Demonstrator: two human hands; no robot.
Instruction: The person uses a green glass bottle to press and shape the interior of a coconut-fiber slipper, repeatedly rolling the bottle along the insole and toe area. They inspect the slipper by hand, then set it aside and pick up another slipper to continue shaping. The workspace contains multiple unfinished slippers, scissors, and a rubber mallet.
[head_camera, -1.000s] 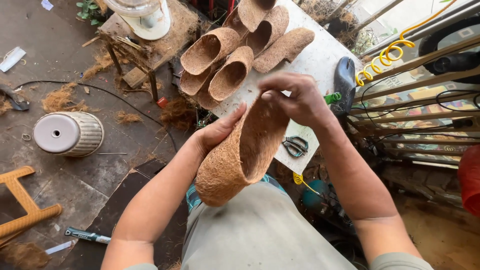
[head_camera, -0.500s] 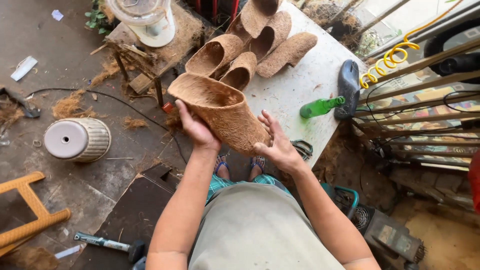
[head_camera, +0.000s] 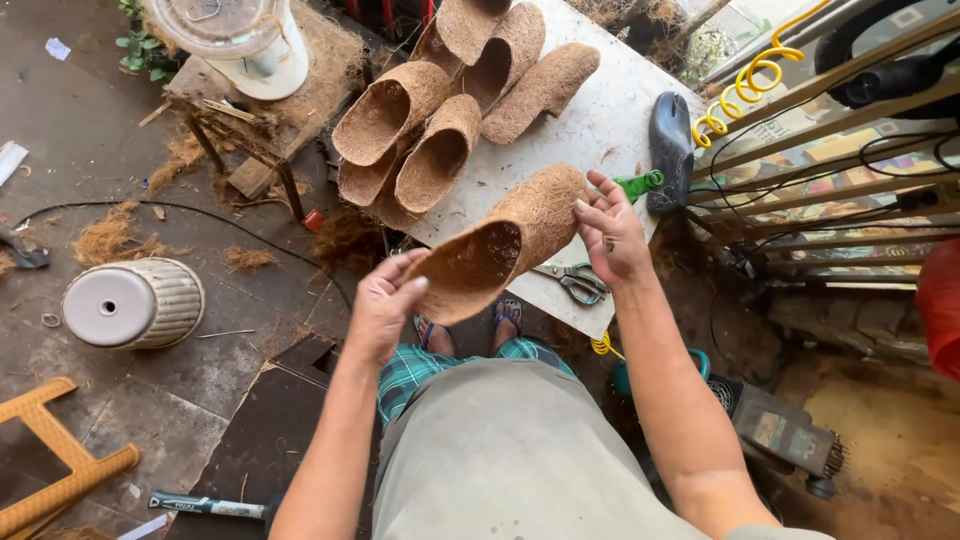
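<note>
A shoe-shaped pot of brown coconut fibre (head_camera: 510, 240) is held between both hands above the near edge of a white table (head_camera: 600, 130). Its open mouth faces me and the lower left. My left hand (head_camera: 385, 300) grips the rim of the opening. My right hand (head_camera: 612, 232) clasps the closed toe end from the right. Several finished fibre pots (head_camera: 440, 110) lie piled at the far left of the table.
Scissors (head_camera: 575, 283), a green bottle (head_camera: 640, 184) and a black shoe mould (head_camera: 670, 150) lie on the table's right side. On the floor left are an overturned ribbed pot (head_camera: 130, 303), a wooden stool (head_camera: 55, 470) and a hand tool (head_camera: 205, 505). A railing (head_camera: 830, 170) with cables stands right.
The fibre pot has been turned and lowered toward me; its mouth now faces me. My right hand has shifted from under it to its toe end, my left to the rim.
</note>
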